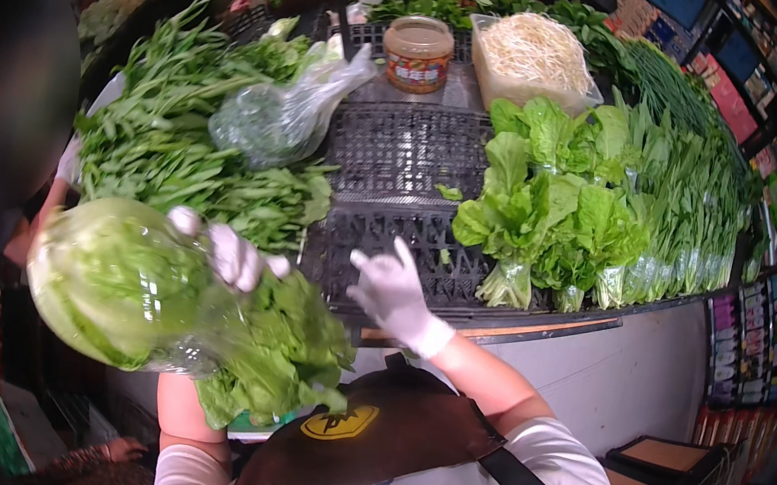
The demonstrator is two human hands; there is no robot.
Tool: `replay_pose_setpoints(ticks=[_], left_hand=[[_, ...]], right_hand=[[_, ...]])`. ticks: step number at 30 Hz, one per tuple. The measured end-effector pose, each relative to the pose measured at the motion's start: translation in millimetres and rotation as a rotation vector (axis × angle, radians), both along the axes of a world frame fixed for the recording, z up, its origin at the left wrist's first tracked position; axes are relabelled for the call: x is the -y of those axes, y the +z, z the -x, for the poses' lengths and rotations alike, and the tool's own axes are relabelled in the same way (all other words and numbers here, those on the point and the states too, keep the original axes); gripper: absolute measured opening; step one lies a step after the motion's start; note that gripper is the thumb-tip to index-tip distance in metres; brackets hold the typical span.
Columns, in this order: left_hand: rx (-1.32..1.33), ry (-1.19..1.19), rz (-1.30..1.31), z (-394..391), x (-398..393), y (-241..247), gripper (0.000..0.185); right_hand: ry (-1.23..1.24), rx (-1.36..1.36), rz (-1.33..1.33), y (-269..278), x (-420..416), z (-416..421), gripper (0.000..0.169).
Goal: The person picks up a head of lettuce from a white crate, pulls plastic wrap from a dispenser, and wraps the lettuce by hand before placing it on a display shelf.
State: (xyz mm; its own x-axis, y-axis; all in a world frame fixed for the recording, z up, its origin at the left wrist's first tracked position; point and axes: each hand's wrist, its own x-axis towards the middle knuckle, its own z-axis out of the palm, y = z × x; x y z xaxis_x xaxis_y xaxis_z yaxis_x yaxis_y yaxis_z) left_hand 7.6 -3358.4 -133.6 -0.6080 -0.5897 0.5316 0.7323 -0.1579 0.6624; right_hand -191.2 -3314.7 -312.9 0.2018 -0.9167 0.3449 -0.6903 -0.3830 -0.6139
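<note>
My left hand [236,255], in a white glove, grips a large bunch of leafy lettuce [126,274] partly wrapped in clear plastic film. Its pale rounded end points left, and loose green leaves hang below and to the right of my fingers. My right hand [389,290], also white-gloved, is raised over the front edge of a black plastic crate [390,232], fingers apart and holding nothing. Bundles of lettuce [546,219] with wrapped stems stand right of it. A pile of long-leaved greens [171,162] lies behind the held bunch, with a knotted clear bag of greens [264,123] on it.
At the back are a lidded plastic tub [417,59] and a white container of bean sprouts [532,48]. Rows of bundled leafy greens [695,209] line the right side. A co-worker's gloved hand [70,160] is at the left; another person's hand [126,449] shows at the lower left.
</note>
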Motion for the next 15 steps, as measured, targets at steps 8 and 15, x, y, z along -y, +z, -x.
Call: replay_pose_setpoints(ticks=[8,15], left_hand=[[1.679,0.456,1.911,162,154,-68,0.065],[1.049,0.399,2.353,251,227,-193,0.035]], right_hand=[[0.114,0.518,-0.151,-5,-40,66,0.056],[0.039,0.544,-0.179,1,-54,100,0.054]])
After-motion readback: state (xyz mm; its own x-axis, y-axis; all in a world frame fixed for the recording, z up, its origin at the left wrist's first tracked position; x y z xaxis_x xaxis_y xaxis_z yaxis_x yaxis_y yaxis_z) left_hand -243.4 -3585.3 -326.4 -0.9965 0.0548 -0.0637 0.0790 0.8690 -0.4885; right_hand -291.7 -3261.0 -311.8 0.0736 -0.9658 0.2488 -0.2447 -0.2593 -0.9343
